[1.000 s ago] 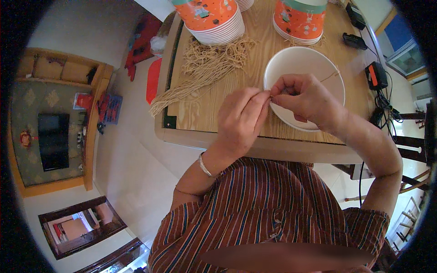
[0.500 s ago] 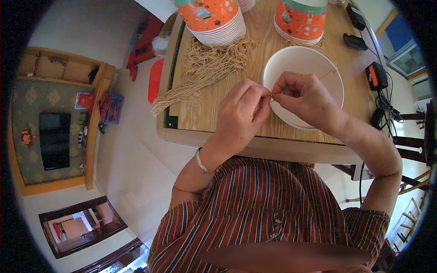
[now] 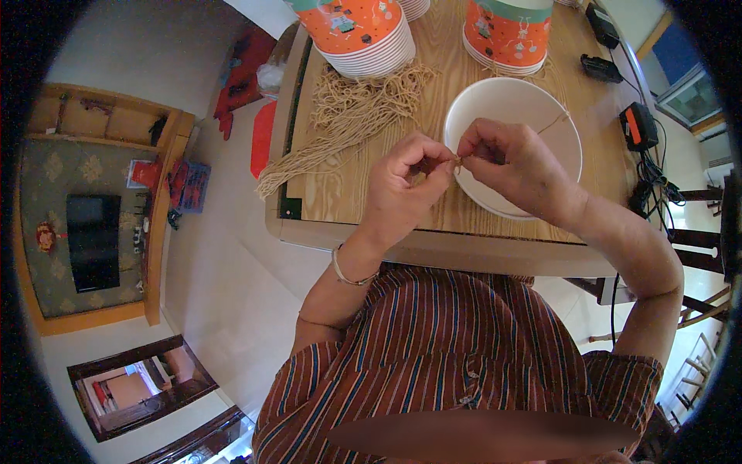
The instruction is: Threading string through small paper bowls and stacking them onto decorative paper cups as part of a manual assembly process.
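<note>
A white paper bucket (image 3: 483,104) stands at the table's near edge, its round mouth facing up. A thin tan cord (image 3: 553,124) runs through its wall at the right rim. At the left rim, my left hand (image 3: 410,178) pinches the cord with thumb and forefinger. My right hand (image 3: 522,166) reaches over the mouth and pinches the cord at the same spot, fingertips almost touching the left ones. A small bit of cord shows between the fingertips; its exact shape is too small to make out. To the left lies a loose bundle of tan cords (image 3: 340,135).
Stacked orange-and-white paper buckets (image 3: 363,39) rest behind the cord bundle. Another orange bucket stack (image 3: 506,35) stands at the back. Black adapters, an orange-and-black box (image 3: 638,127) and tangled black cables (image 3: 657,185) line the table's right side. A red stool (image 3: 263,139) is left of the table.
My left hand has turned slightly, its thumb and forefinger now forming a more visible loop. Both hands keep pinching at the left rim; the bucket has hardly moved.
</note>
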### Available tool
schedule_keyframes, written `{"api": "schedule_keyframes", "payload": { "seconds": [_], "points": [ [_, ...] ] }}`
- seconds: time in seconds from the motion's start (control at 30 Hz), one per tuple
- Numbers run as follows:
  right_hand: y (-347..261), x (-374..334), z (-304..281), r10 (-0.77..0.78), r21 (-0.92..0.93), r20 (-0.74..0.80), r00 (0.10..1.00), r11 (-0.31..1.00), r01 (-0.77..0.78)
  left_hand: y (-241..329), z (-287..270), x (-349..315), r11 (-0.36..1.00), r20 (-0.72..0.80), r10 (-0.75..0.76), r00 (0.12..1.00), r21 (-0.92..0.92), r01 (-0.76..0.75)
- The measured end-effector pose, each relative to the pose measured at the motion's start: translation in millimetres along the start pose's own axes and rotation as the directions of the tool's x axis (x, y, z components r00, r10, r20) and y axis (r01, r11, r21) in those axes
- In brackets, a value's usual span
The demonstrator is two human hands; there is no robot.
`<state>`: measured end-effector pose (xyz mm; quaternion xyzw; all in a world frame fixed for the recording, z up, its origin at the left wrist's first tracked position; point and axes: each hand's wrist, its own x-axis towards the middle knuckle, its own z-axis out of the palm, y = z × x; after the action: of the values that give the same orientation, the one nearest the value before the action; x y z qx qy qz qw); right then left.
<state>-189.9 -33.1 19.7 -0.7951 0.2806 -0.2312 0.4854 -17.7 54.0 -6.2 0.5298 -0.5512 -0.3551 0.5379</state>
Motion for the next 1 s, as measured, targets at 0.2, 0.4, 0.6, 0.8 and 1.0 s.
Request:
{"api": "schedule_keyframes", "payload": {
  "seconds": [0.2,0.4,0.6,0.8,1.0],
  "points": [
    [-6.2,3.0,-3.3,0.066,0.091,0.037,0.997,0.993,-0.069,-3.9,-6.3,-1.7,0.965,0.059,-0.180,0.982,-0.183,0.188],
    [-7.1,0.2,-2.8,0.074,0.049,0.007,0.997,0.996,-0.074,-2.9,-5.2,-1.2,0.914,0.066,-0.289,0.955,-0.278,0.296],
    [-11.6,-5.9,-2.2,-0.208,-0.234,-0.003,0.978,0.951,0.201,-7.2,-4.7,-2.3,0.886,0.080,-0.287,0.955,-0.356,0.296],
    [-17.0,-9.9,-3.0,-0.292,-0.392,0.053,0.955,0.873,0.289,0.1,-2.5,-3.4,0.932,0.027,-0.292,0.956,-0.215,0.291],
    [-12.0,-11.0,-4.3,-0.460,-0.632,0.173,0.871,0.626,0.457,4.7,0.1,-3.6,0.992,-0.040,-0.106,0.994,0.061,0.108]
  ]
}}
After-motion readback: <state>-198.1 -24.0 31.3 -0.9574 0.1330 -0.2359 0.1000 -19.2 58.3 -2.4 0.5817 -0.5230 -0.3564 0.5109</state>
